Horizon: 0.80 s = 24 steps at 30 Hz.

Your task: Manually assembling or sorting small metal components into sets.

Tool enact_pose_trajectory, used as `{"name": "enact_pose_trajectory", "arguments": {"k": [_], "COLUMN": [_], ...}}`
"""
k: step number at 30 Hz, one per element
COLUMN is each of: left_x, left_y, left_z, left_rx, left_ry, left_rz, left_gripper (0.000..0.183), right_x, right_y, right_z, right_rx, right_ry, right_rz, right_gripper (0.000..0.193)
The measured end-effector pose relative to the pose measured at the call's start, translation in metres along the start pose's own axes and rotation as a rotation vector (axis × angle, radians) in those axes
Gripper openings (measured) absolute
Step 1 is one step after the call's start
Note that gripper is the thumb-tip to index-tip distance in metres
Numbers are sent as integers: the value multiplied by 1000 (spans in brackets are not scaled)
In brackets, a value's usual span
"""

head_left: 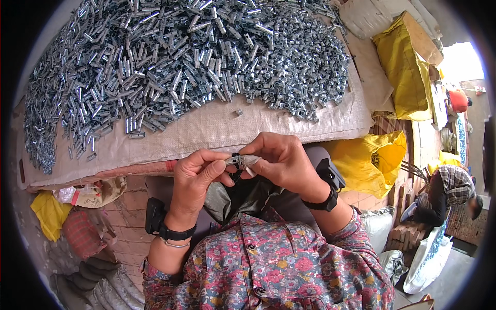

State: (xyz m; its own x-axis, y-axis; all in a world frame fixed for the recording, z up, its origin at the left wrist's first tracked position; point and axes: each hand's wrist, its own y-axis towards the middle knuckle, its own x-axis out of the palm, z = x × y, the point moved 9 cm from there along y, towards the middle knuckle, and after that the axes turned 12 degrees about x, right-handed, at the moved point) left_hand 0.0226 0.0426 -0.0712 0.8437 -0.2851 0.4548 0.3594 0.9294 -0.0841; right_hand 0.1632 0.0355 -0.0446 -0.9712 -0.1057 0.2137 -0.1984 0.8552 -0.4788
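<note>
Just in front of my body, at the table's near edge, my left hand (195, 173) pinches a small metal sleeve (233, 160) between thumb and fingers. My right hand (283, 161) meets it from the other side, its fingertips closed on the same spot; whatever lies inside them is mostly hidden. Something whitish, like a wrap or tape (250, 161), shows at the right fingertips. Beyond both hands a large heap of shiny slotted metal sleeves (170, 62) covers the table. Short metal collars (305, 67) form the heap's right part, and small pieces (41, 150) lie at far left.
Pale woven cloth (206, 129) covers the table. A yellow sack (369, 160) stands open at my right, with another yellow bag (405, 67) behind it. Yellow and red cloth bags (85, 232) lie low at left. Another person (454, 188) bends down at far right.
</note>
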Motion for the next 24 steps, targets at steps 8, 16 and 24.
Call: {"name": "enact_pose_trajectory", "arguments": {"k": [8,16,24], "left_x": [-4,-5,-7], "left_y": [-1,-1,2], "left_z": [-3,-3,-10], "left_rx": [12,10,-76], "left_ry": [32,29,-149], "left_rz": [31,20,-32], "left_gripper": [18,18,18], "right_x": [8,19,23], "right_y": [-15,-15,-7], "right_z": [-31,-34,-39], "right_rx": [-402,-551,-568], "right_ry": [-616,-828,-815], "right_rz": [166,82,-48], "right_gripper": [20,23,24]}}
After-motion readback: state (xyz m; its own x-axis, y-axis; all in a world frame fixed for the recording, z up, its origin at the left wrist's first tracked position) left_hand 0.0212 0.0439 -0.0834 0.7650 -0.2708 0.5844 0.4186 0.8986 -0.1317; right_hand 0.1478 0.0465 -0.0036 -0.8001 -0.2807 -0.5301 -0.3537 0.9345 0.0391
